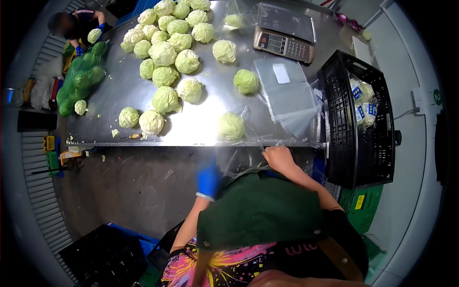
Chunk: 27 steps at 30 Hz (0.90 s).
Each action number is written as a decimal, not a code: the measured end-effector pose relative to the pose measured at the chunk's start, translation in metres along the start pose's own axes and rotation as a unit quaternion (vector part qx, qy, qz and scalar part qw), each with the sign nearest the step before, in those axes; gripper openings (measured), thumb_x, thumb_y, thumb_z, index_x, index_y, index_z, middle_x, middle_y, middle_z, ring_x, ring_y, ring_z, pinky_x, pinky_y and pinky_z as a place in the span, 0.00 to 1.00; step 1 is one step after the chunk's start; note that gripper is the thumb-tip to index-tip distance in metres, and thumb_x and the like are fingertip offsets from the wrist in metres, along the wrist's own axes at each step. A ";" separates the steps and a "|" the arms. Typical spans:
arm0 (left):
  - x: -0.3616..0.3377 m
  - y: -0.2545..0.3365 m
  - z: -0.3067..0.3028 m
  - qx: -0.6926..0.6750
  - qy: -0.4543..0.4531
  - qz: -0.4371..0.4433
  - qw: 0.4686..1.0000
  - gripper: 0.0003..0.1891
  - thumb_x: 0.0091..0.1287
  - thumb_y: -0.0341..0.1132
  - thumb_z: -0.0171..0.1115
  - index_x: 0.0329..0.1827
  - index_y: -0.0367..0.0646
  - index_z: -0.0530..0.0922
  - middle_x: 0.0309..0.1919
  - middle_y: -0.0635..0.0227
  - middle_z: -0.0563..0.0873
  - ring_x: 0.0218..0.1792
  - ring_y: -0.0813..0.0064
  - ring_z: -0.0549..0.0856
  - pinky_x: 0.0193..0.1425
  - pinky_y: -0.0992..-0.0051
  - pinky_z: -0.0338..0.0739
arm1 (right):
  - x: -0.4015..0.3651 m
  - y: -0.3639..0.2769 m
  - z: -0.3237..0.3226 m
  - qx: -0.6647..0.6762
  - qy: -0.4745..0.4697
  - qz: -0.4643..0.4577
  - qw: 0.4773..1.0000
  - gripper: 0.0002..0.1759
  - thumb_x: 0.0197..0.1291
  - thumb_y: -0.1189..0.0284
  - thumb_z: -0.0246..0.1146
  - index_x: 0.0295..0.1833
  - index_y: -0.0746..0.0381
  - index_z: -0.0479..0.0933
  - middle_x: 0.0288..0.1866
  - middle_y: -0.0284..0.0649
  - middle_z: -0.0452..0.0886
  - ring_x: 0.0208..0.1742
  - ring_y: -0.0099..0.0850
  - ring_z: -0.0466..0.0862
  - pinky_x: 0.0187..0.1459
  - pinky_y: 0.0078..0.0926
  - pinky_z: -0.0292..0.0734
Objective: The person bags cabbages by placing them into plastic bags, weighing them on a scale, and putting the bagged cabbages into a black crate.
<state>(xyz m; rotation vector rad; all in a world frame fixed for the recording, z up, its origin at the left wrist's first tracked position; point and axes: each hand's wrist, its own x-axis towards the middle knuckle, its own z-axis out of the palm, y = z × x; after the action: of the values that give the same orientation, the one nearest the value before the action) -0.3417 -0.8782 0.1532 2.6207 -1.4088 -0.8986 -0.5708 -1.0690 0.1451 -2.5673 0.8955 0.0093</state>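
Observation:
My left hand [207, 181], in a blue glove, is smeared by motion below the table's front edge, so its fingers cannot be made out. My bare right hand [278, 158] is closed at that edge, pinching what looks like a clear plastic bag [244, 157]; glare hides much of the film. Just beyond my hands a pale green cabbage [231, 126] sits at the front of the table, with clear film beside it. Another cabbage [246, 82] lies farther back, left of a fanned stack of clear plastic bags [289, 93].
Many cabbages [163, 53] cover the metal table [110, 95] at left. A scale [283, 44] stands at the back. On the right is a black crate [354, 143] with wrapped, labelled cabbages [366, 107]. At far left a person [86, 19] holds a cabbage near a green net sack [79, 81].

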 end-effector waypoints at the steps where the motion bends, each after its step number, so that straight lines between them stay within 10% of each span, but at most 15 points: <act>1: -0.010 0.007 0.005 -0.068 -0.014 -0.024 0.997 0.37 0.69 0.33 0.60 0.80 0.44 0.53 0.45 0.47 0.87 0.46 0.53 0.87 0.46 0.60 0.80 | -0.007 0.001 0.001 0.005 -0.001 0.000 1.000 0.15 0.60 0.61 0.63 0.28 0.62 0.80 0.27 0.46 0.83 0.32 0.47 0.85 0.36 0.44 0.78; 5: -0.010 -0.006 0.047 -0.383 -0.009 -0.071 0.921 0.35 0.72 0.30 0.55 0.80 0.44 0.50 0.46 0.48 0.87 0.46 0.64 0.88 0.41 0.68 0.82 | -0.022 -0.006 -0.026 -0.019 0.011 -0.020 1.000 0.16 0.54 0.61 0.69 0.41 0.60 0.77 0.38 0.42 0.82 0.43 0.41 0.83 0.44 0.40 0.77; 7: -0.004 -0.007 0.062 -0.516 -0.014 -0.092 0.852 0.36 0.71 0.29 0.56 0.80 0.42 0.50 0.49 0.49 0.86 0.47 0.65 0.87 0.42 0.69 0.83 | -0.013 -0.033 -0.044 0.031 0.122 -0.171 0.977 0.18 0.53 0.61 0.69 0.44 0.59 0.75 0.46 0.41 0.79 0.49 0.39 0.80 0.46 0.39 0.76; 12: -0.004 0.014 0.050 -0.723 -0.013 -0.152 0.674 0.39 0.65 0.23 0.59 0.78 0.35 0.52 0.50 0.51 0.83 0.45 0.65 0.86 0.44 0.70 0.84 | 0.004 -0.089 0.000 0.131 -0.033 -0.272 0.953 0.17 0.50 0.65 0.71 0.42 0.60 0.75 0.46 0.41 0.79 0.50 0.42 0.79 0.47 0.41 0.76; 18: -0.004 0.014 0.090 -0.546 0.131 -0.126 0.817 0.34 0.63 0.23 0.57 0.75 0.34 0.61 0.33 0.65 0.84 0.28 0.79 0.80 0.29 0.77 0.76 | 0.011 -0.069 0.007 0.191 -0.176 -0.337 0.905 0.10 0.56 0.68 0.66 0.36 0.63 0.75 0.37 0.47 0.79 0.43 0.48 0.80 0.43 0.45 0.76; 23: -0.019 0.001 0.064 -0.563 0.168 -0.072 0.806 0.38 0.64 0.25 0.57 0.80 0.45 0.56 0.24 0.67 0.83 0.20 0.73 0.80 0.27 0.65 0.75 | -0.056 0.011 -0.020 0.134 -0.086 -0.312 0.936 0.09 0.57 0.68 0.64 0.38 0.62 0.77 0.38 0.44 0.78 0.44 0.45 0.80 0.44 0.43 0.76; 24: -0.027 0.002 0.052 -0.400 0.139 -0.017 0.906 0.38 0.64 0.26 0.58 0.80 0.47 0.56 0.25 0.64 0.85 0.21 0.69 0.82 0.28 0.64 0.76 | -0.075 0.044 -0.017 0.023 -0.085 -0.299 0.950 0.08 0.57 0.68 0.63 0.37 0.61 0.76 0.37 0.42 0.78 0.44 0.43 0.81 0.44 0.40 0.77; 26: -0.033 0.001 0.041 -0.122 0.080 0.025 0.989 0.39 0.66 0.30 0.62 0.80 0.52 0.56 0.31 0.57 0.88 0.27 0.58 0.87 0.33 0.64 0.80 | -0.141 0.141 0.038 -0.243 -0.374 -0.150 0.882 0.12 0.54 0.71 0.63 0.45 0.60 0.81 0.47 0.43 0.83 0.51 0.40 0.83 0.41 0.40 0.81; 27: -0.036 -0.003 0.041 -0.123 0.080 0.029 0.989 0.39 0.66 0.30 0.62 0.80 0.52 0.56 0.31 0.57 0.88 0.27 0.58 0.87 0.33 0.64 0.80 | -0.214 0.214 0.092 -0.130 -0.154 -0.116 0.972 0.15 0.53 0.72 0.63 0.49 0.58 0.82 0.49 0.46 0.84 0.54 0.40 0.82 0.41 0.44 0.82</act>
<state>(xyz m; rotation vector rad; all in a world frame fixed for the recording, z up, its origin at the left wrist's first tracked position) -0.3750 -0.8391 0.1348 2.3978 -1.2410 -0.7808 -0.8558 -1.0566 0.0088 -2.7892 0.5021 0.4740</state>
